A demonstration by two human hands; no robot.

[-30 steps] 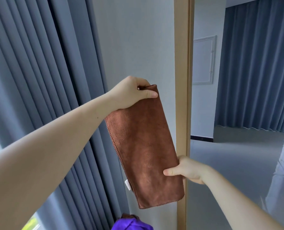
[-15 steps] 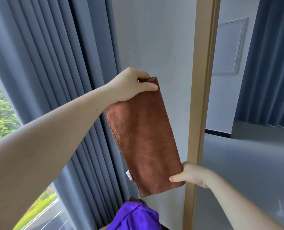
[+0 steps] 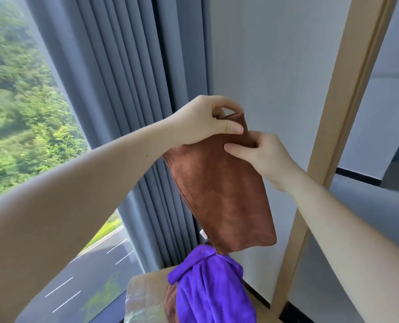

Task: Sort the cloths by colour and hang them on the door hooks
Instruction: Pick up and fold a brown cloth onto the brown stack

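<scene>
A folded brown cloth [image 3: 224, 194] hangs in the air in front of the white wall. My left hand [image 3: 205, 122] pinches its top edge between thumb and fingers. Just right of that, my right hand [image 3: 263, 157] pinches the same upper edge. Below them a purple cloth [image 3: 212, 285] lies crumpled on a cardboard box [image 3: 145, 292], with another brown cloth [image 3: 170, 304] partly hidden under it. No door hooks are in view.
Grey-blue curtains [image 3: 128, 89] hang to the left, beside a window [image 3: 19, 113] onto trees and a road. A light wooden door frame [image 3: 328, 141] rises on the right, with another room beyond it.
My right hand has let go of the cloth's lower edge and risen to its top, beside my left hand. The view has swung left and down, so the box and purple cloth show more.
</scene>
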